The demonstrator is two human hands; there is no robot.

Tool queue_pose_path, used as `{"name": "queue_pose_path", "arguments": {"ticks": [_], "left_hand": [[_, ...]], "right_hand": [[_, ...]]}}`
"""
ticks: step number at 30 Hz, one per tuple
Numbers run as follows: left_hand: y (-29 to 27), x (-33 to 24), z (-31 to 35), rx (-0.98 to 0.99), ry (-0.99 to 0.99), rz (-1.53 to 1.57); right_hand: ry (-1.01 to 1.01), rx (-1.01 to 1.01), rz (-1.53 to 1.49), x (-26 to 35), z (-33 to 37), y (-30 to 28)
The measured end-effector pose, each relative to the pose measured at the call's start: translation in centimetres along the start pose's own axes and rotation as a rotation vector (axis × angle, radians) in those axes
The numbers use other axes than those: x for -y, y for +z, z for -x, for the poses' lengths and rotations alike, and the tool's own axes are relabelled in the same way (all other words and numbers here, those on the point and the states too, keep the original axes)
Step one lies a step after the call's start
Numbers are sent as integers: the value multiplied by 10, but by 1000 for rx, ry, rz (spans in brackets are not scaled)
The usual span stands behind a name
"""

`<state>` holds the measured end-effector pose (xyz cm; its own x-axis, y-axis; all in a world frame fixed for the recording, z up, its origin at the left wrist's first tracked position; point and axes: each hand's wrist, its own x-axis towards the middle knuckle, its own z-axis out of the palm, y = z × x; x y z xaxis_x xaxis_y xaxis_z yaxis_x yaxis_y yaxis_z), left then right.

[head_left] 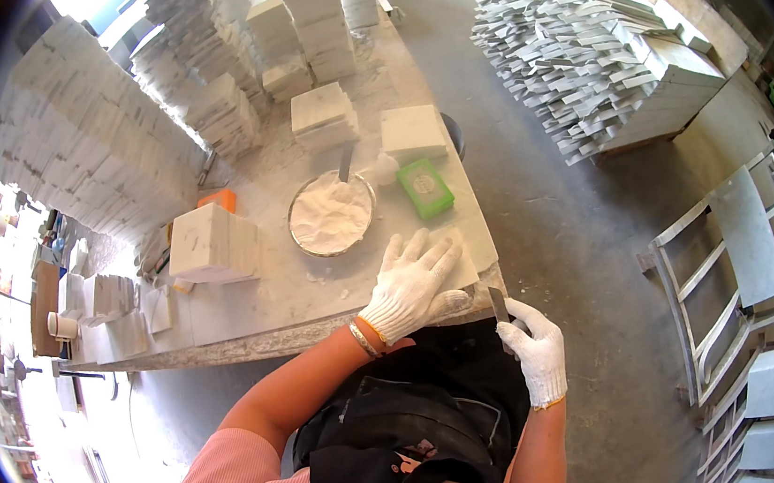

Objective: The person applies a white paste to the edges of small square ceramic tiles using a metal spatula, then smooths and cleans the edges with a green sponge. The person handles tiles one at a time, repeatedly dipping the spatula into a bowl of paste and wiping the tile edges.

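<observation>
White cotton gloves on both hands: the left hand [411, 287] lies flat, fingers [424, 250] spread wide, pressing a pale marble tile [465, 261] at the near edge of the surface [236, 334]. The right hand [536, 347] is just off that edge, its fingers closed round a small dark blade [499, 304]. Beyond the left fingertips sit a round pan of white powder [330, 214] and a green box [426, 188]

A flat green rectangular package [426, 188] with a pale round label lies just right of the powder bowl [331, 214].
</observation>
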<state>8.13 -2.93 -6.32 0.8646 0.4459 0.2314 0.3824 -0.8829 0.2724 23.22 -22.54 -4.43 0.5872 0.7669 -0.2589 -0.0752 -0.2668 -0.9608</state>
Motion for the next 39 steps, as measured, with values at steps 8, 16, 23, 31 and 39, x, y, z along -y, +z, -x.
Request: {"name": "queue_pose_path", "arguments": {"ticks": [8, 16, 23, 31, 39], "left_hand": [[-12, -24, 28, 84, 140, 173], [-10, 2, 20, -24, -159, -15], [-11, -4, -7, 41, -259, 74], [-1, -42, 20, -250, -214, 287], [-19, -92, 25, -255, -115, 481]], "right_hand": [[45, -42, -42, -8, 6, -9], [27, -65, -110, -13, 7, -5], [132, -58, -214, -32, 9, -6], [-20, 107, -791, -22, 17, 6], [-111, -100, -370, 11, 33, 14]]}}
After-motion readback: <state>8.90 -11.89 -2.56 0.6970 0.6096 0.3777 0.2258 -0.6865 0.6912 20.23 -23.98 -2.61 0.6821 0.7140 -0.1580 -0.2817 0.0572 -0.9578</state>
